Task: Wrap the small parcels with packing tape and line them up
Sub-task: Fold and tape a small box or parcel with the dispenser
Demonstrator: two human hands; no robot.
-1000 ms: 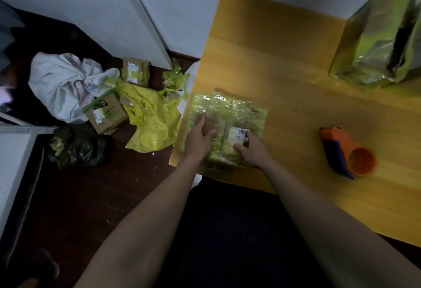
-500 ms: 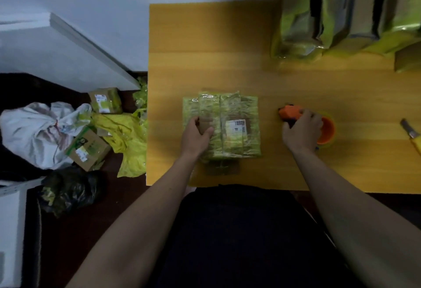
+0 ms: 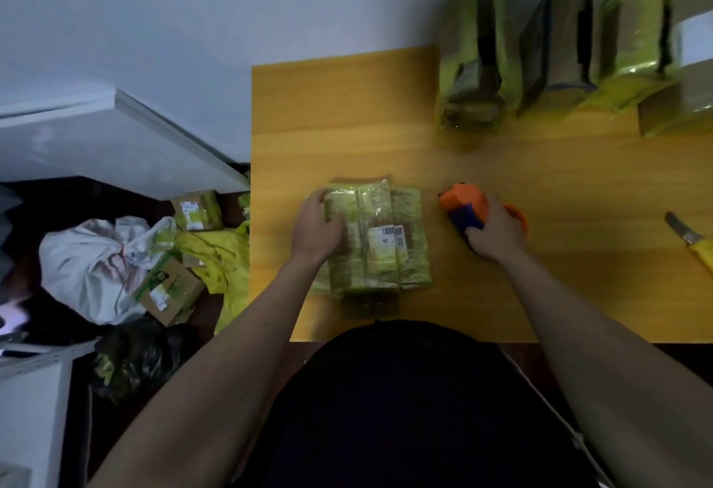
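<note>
At frame centre, the left hand (image 3: 317,228) grips the yellow-green tape-wrapped parcel (image 3: 380,240); to its right, the right hand (image 3: 495,235) grasps the orange-and-blue tape dispenser (image 3: 465,206).

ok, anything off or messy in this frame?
On the table, nothing odd. On the floor to its left, boxes, a white bag and yellow plastic lie in a loose heap.
</note>
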